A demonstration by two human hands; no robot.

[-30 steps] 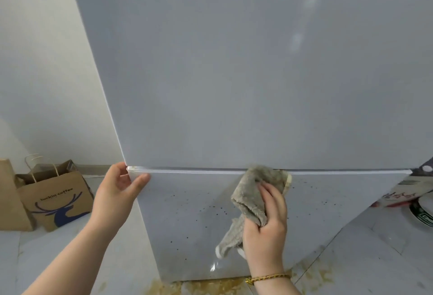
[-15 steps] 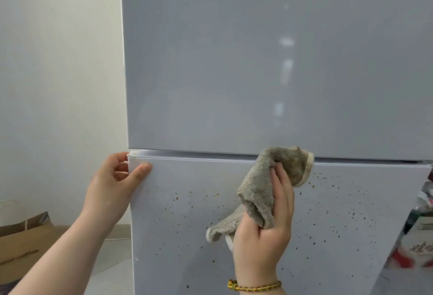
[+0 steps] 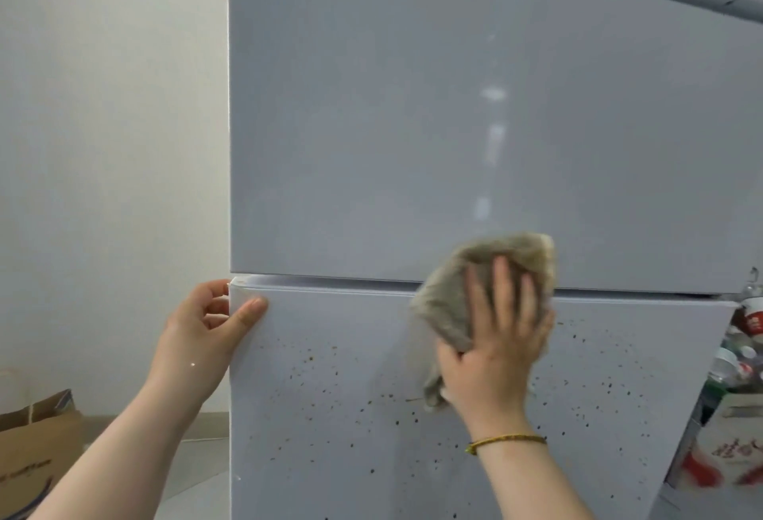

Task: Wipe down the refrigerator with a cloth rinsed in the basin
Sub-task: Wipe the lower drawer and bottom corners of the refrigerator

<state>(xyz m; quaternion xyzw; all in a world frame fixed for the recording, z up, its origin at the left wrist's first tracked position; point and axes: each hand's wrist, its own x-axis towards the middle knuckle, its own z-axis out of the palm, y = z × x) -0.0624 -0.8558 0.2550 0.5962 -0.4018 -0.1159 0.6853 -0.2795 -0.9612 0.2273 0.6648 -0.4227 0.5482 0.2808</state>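
The pale grey refrigerator (image 3: 413, 106) fills the view. Its upper door is glossy; the lower door (image 3: 330, 416) is speckled with small brown spots. My right hand (image 3: 501, 334) presses a grey cloth (image 3: 446, 296) flat against the front, across the seam between the two doors, with its fingers straight and spread. Part of the cloth hangs below the thumb. My left hand (image 3: 206, 325) grips the lower door's top left corner, thumb on the front and fingers curled round the edge. No basin is in view.
A white wall stands to the left of the refrigerator. A brown paper bag (image 3: 33, 461) sits on the floor at the lower left. Bottles and cartons (image 3: 735, 416) crowd the right edge beside the lower door.
My right hand has flattened from a grip to spread fingers and moved the cloth up and right onto the seam. The camera has risen. My left hand stays on the door corner.
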